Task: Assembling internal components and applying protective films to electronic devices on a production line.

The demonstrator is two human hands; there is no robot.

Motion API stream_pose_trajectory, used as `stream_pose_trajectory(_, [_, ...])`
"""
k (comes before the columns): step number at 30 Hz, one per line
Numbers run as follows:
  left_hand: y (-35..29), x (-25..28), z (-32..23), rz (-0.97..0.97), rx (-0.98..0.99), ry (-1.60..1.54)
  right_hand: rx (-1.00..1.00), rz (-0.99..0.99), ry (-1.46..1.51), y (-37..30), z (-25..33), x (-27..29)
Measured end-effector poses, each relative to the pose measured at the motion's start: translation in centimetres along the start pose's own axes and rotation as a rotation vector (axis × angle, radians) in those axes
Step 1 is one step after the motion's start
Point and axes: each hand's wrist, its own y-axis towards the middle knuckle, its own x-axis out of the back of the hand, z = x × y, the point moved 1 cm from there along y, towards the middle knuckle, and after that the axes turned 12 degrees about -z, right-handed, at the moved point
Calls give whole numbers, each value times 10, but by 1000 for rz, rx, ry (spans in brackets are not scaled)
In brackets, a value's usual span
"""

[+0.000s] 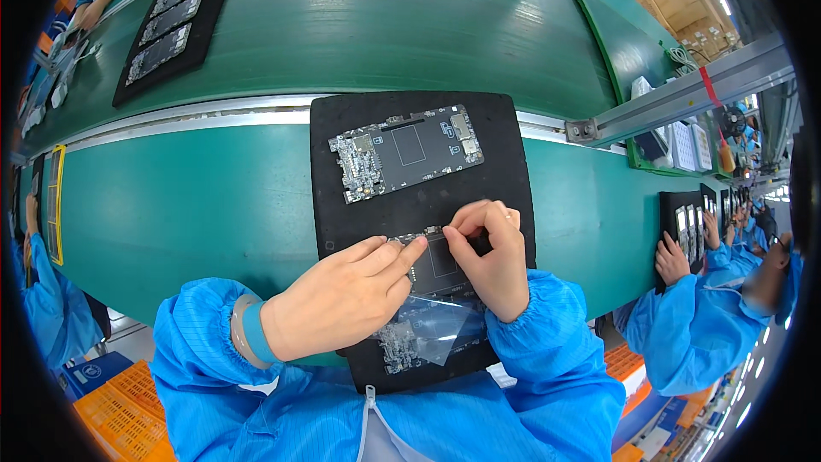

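Note:
A black foam pad (pixel 506 162) in front of me carries three dark circuit boards in a row. The far circuit board (pixel 412 152) lies uncovered, slightly tilted. Over the middle circuit board (pixel 442 258) both hands are at work. My left hand (pixel 342 304) reaches across its left part with fingers stretched out, the index fingertip on the board's upper edge. At that same edge my right hand (pixel 493 261) pinches thumb and forefinger together; whatever sits between them is too small to make out. A clear plastic film (pixel 440 325) lies over part of the near circuit board (pixel 398 349).
Beyond a metal rail runs a green conveyor belt (pixel 385 17), with another black pad (pixel 195 51) of boards at its far left. A metal post (pixel 684 94) slants in from the right. Co-workers in blue sit at both sides; one person's hand (pixel 673 258) touches another pad.

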Motion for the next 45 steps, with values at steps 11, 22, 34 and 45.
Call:
stream_pose_trajectory(11, [2,-1,-7,-10,-4,53,69,-13,-120,-7,-5,1])
stream_pose_trajectory(22, [-1,1,-12,-6,9,74,-18,-10,-65,-11,-8,2])
stream_pose_trajectory(34, [-14,24,-29,-7,256,-279,243,256,46,0,47,69])
stream_pose_trajectory(45, [-36,15,-61,-55,280,-564,569,181,-251,-75,101,59])
